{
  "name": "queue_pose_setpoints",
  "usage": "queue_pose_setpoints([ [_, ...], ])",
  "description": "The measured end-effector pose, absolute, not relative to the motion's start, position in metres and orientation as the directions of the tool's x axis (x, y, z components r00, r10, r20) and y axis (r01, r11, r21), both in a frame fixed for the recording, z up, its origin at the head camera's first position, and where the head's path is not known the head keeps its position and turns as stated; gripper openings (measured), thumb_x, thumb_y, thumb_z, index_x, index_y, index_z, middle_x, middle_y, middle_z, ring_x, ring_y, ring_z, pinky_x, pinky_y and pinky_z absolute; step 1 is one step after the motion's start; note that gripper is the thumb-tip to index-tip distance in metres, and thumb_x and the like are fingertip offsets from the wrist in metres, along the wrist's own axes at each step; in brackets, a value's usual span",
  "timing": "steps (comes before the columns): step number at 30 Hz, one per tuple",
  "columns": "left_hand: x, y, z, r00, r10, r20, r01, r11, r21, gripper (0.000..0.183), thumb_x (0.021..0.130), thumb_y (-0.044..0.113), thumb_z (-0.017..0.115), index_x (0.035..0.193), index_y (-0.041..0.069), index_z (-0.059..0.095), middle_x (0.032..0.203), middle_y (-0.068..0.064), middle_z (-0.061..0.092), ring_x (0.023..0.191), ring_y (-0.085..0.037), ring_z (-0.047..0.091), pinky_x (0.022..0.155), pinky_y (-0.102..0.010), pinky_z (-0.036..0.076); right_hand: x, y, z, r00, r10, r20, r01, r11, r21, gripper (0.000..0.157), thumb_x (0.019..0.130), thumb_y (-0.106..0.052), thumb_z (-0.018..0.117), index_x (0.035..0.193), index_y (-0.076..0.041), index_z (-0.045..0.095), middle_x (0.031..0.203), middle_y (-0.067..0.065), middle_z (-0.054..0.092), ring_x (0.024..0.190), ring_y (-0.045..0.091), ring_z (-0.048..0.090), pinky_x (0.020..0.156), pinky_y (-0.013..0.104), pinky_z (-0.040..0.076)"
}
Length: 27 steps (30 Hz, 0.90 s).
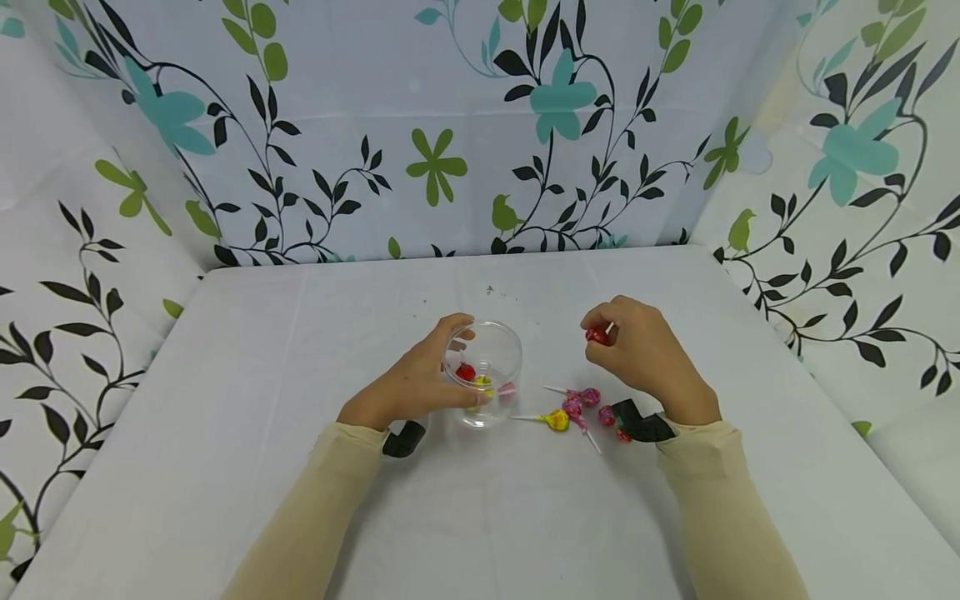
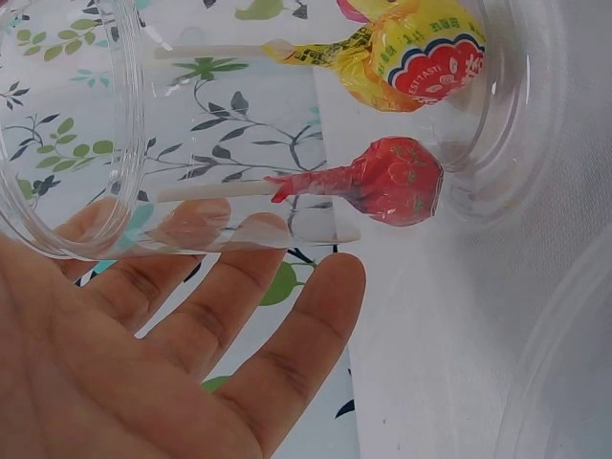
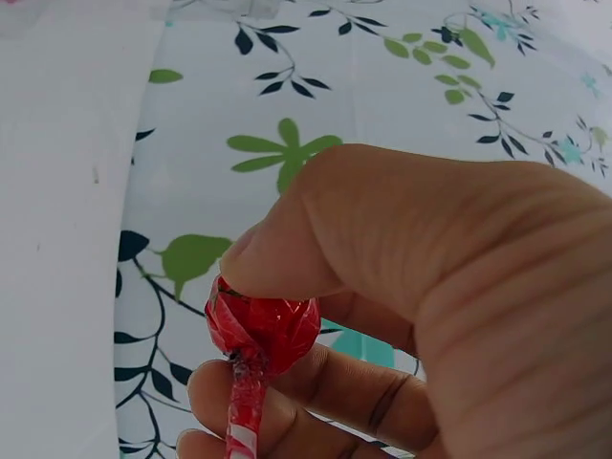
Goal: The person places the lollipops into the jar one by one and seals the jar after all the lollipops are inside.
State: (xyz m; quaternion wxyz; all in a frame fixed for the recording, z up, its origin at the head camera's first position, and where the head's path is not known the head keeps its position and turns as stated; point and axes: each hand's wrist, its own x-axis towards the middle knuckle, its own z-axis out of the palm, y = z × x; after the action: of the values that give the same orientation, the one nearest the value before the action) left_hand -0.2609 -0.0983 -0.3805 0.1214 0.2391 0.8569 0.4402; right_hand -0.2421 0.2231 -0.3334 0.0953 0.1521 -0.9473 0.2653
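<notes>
My left hand (image 1: 431, 375) is wrapped around the side of a clear jar (image 1: 498, 337), which stands upright on the table. Inside it, a red lollipop (image 2: 402, 182) and a yellow lollipop (image 2: 421, 57) rest heads down, sticks pointing to the rim; a pink one (image 1: 507, 390) shows there too. To the right of the jar and above the table, my right hand (image 1: 637, 346) pinches another red lollipop (image 3: 263, 330) by its wrapped head between thumb and fingers. Its red-and-white stick hangs down in the right wrist view.
Between jar and right wrist lie a yellow lollipop (image 1: 555, 419) and several pink and red lollipops (image 1: 573, 407). A clear round plastic piece (image 2: 583, 382) lies by the left wrist. Patterned cloth (image 1: 360, 125) walls the white table (image 1: 480, 517) at back and sides.
</notes>
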Motion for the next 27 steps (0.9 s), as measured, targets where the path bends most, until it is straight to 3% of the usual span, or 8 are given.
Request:
queue_pose_setpoints([
  [27,-0.262,-0.098,-0.383,-0.857,0.515,0.014,0.305,0.487,0.818,0.1,0.079,0.032,0.091,0.157,0.032,0.028,0.156,-0.003,0.047,0.142,-0.021,0.045,0.109,-0.054,0.047,-0.239,0.191,-0.316,-0.879,-0.301,0.37,-0.459,0.744,-0.485,0.017,0.085,-0.005,0.071,0.1,-0.007,0.077,0.092,0.004,0.067,0.074,0.018,0.06,0.063,0.032,0.052],
])
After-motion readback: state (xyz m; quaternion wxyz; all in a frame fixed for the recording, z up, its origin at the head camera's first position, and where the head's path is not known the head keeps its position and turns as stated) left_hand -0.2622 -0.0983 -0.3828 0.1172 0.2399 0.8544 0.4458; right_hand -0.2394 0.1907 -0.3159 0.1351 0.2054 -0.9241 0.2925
